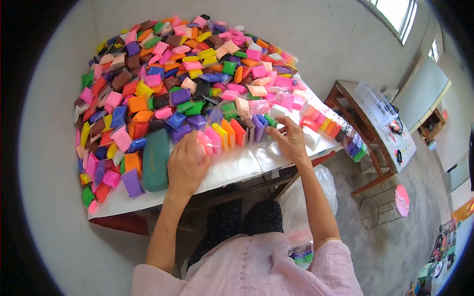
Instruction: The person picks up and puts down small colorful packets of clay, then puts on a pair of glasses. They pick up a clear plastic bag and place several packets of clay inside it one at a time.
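Note:
A row of small soft packets [227, 134], like wrapped modelling clay, stands on edge along the table's front in pink, yellow, orange, red, brown, purple and green. Clear plastic film shows around and above it. My left hand [186, 165] presses against the row's pink end, its fingers curved. At the green and purple end, my right hand [290, 142] grips with thumb and fingers. Just left of my left hand lies a dark green oblong case [155, 160], its lettering too small to read.
A large heap of mixed coloured packets [163, 74] covers the table's back and left. Another packed row [328, 126] lies along the right edge. Further right stand a side table with a white wire basket [376, 102] and a pink-topped stool [402, 200]. Clear plastic bags [316, 190] hang below.

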{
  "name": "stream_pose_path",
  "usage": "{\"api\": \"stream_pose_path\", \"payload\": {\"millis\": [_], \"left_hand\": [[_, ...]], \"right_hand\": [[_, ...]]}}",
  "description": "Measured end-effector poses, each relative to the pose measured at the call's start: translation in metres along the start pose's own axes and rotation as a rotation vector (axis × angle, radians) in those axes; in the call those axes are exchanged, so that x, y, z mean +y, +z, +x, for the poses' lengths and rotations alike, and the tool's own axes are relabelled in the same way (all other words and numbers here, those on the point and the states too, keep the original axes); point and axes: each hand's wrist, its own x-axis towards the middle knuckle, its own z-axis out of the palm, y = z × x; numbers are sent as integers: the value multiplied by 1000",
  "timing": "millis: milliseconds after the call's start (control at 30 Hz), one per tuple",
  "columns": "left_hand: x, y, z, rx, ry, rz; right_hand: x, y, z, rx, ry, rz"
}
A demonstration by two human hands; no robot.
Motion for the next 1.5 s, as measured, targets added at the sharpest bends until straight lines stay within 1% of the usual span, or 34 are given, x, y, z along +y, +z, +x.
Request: {"api": "stream_pose_path", "payload": {"millis": [100, 200, 300, 400, 433, 533, 567, 667, 700, 800, 833, 900, 933, 1000, 1067, 1100, 1167, 1300, 1400, 1500], "left_hand": [[-1, -8, 7, -65, -12, 0], [0, -17, 16, -107, -24, -50], [13, -50, 46, -388, -240, -131], [-21, -43, 74, -554, -218, -282], [-26, -44, 85, -748, -374, -433], [-44, -30, 102, -901, -529, -500], [-48, -26, 102, -859, -539, -487], [-49, -27, 94, -783, -517, -524], [-50, -30, 92, -807, -513, -506], [-55, -42, 80, -681, -531, -666], [-54, -46, 72, -645, -481, -694], [-52, -55, 54, -578, -385, -737], [-53, -52, 49, -540, -372, -662], [-54, -43, 40, -462, -346, -517], [-44, -39, 36, -415, -245, -341], [-38, -37, 33, -390, -198, -253], [-34, -31, 26, -310, -204, -256], [-33, -10, 13, -172, -220, -202], [-27, -5, 15, -164, -303, -222], [-25, -2, 14, -176, -352, -326]], "right_hand": [[-7, -5, 3, 8, 34, -60], [-18, -9, 5, 123, -73, -123], [-35, -24, 20, -18, 75, -234], [-54, -34, 41, -210, 291, -414], [-44, -34, 51, -251, 263, -456], [-30, -27, 65, -272, 295, -434], [-27, -29, 64, -312, 315, -417], [-14, -31, 50, -242, 244, -165], [-22, -42, 44, -339, 296, -115], [7, -49, 25, -386, 20, 61], [3, -52, 22, -428, 44, 70], [-5, -44, 16, -428, 32, 111], [-8, -38, 15, -426, 27, 134], [-1, -28, 22, -386, 45, 26], [3, -21, 26, -350, 98, -45], [7, -19, 27, -340, 76, -40], [14, -18, 28, -319, 33, -27], [3, -23, 20, -297, 94, -62], [11, -24, 18, -312, 90, -51], [8, -30, 16, -314, 101, -53]]}}
